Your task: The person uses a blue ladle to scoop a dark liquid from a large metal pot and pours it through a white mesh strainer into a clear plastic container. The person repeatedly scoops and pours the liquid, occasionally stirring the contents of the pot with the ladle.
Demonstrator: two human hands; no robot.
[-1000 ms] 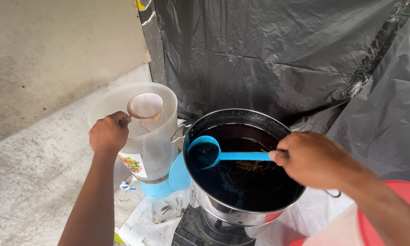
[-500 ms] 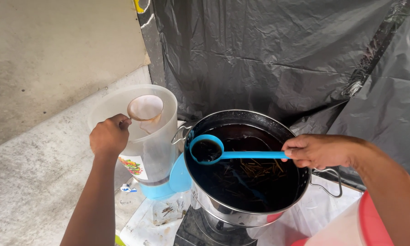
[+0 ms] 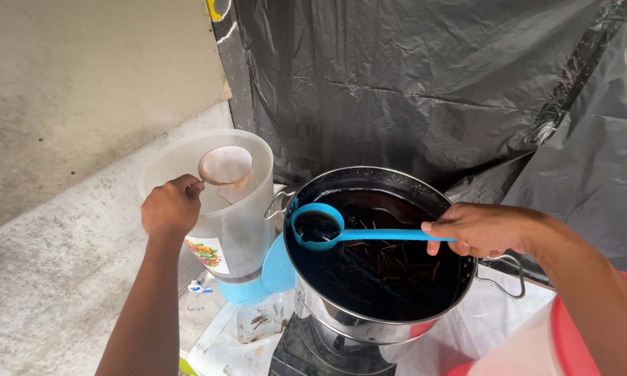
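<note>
Two hands are working apart, each clamped on its own tool. The right hand (image 3: 484,228) is pinching the far end of a blue ladle (image 3: 327,228), whose bowl, filled with dark liquid, is hanging above the left side of a steel pot (image 3: 369,327) near the rim. The left hand (image 3: 168,207) is closing around the handle of a small strainer (image 3: 224,166), resting it across the mouth of a clear plastic pitcher (image 3: 237,237) just left of the pot.

Handling, as a judgement: the ladle is looking light and stiff, but its long thin handle is likely flexing a little under a full bowl, and a wet plastic grip may be slippery; holding at the tail end is keeping fingers clear of the possibly hot liquid, though a level carry is needed. The strainer is seeming light and easily tipped.

Against the earlier frames, the ladle bowl is sitting slightly lower and nearer the pitcher side, the right hand is lying further over the pot's right rim, and the left hand is unchanged on the strainer. Black sheeting (image 3: 432,90) is hanging behind
</note>
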